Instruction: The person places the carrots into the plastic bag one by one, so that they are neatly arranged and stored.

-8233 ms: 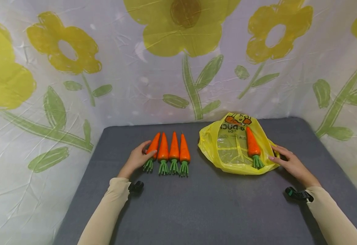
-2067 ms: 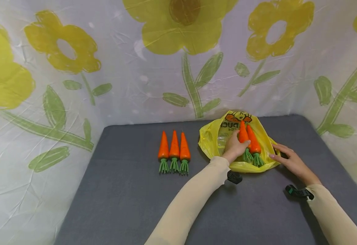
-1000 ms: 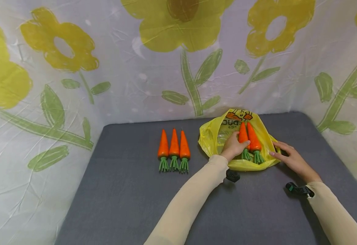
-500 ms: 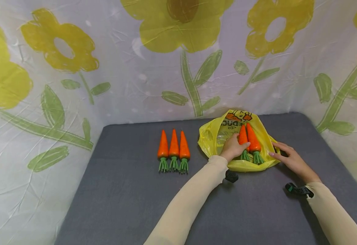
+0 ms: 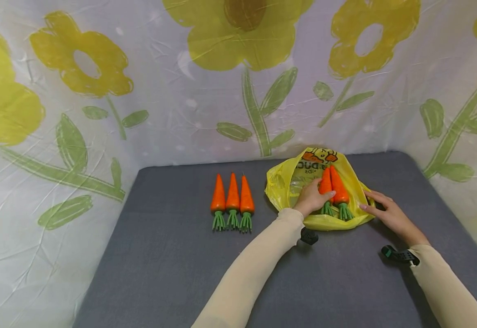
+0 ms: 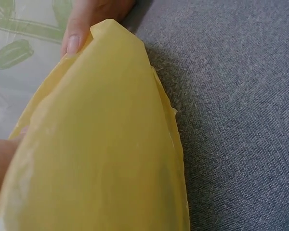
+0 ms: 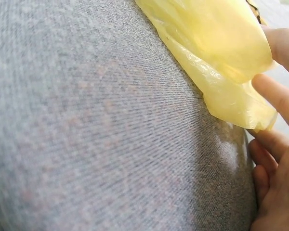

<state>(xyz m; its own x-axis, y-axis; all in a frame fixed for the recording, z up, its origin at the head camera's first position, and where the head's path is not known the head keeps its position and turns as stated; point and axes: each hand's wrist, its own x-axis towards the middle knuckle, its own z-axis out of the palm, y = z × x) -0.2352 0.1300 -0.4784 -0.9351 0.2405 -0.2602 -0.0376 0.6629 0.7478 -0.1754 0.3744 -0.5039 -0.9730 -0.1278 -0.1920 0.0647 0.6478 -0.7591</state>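
Note:
A yellow plastic bag (image 5: 278, 184) with a duck print lies on its side, its mouth facing me. My left hand (image 5: 310, 199) reaches into it and grips a toy carrot (image 5: 326, 183), thumb across the orange body and green leaves toward me. Right beside that one, a second carrot (image 5: 340, 187) lies in the bag. At the bag's right edge my right hand (image 5: 394, 219) pinches the rim between thumb and fingers. The yellow film (image 6: 101, 134) covers most of the left wrist view and hides the held carrot there. In the right wrist view, fingers (image 7: 279, 98) hold the bag's edge.
Three more carrots (image 5: 232, 196) lie side by side left of the bag, tips pointing away. Everything rests on a grey cloth-covered table (image 5: 173, 273). A flower-printed curtain (image 5: 169, 114) hangs along the back and both sides.
Since the oldest frame, my left hand has carried the leftmost carrot of the row rightward into the bag, beside the other one. In the last second it barely shifts. My right hand stays at the rim.

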